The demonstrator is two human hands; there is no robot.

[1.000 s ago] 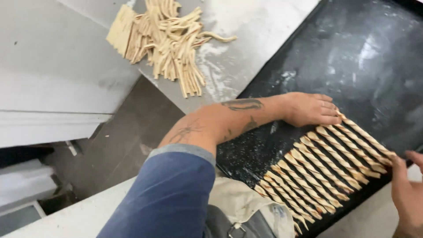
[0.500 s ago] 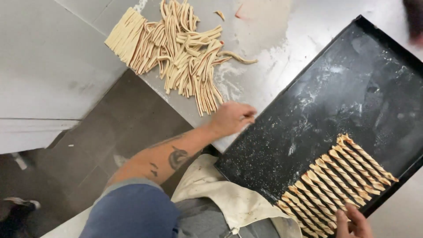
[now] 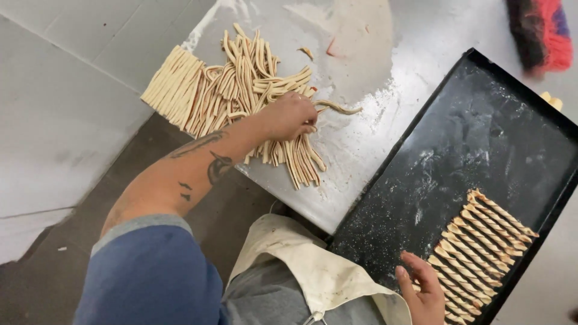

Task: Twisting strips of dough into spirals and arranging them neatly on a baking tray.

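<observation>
My left hand point(image 3: 292, 114) reaches out over a heap of pale dough strips point(image 3: 235, 90) on a floured steel table point(image 3: 361, 138), its fingers closed on a strip point(image 3: 337, 108) at the heap's right edge. My right hand point(image 3: 421, 289) rests with fingers apart at the near end of a black baking tray point(image 3: 457, 144), touching the row of twisted dough sticks point(image 3: 481, 247) lined up along the tray's lower right part. A tattooed forearm and a blue sleeve lead to the left hand.
A red and dark brush point(image 3: 542, 33) lies at the table's far right corner. A cream apron point(image 3: 301, 259) hangs below. Dark floor point(image 3: 72, 265) and a pale wall panel point(image 3: 54, 90) lie to the left. Flour dusts the tray and table.
My left hand has left the twisted sticks on the tray and travelled left to the heap of strips, closing on one. My right hand stays at the tray's near end.
</observation>
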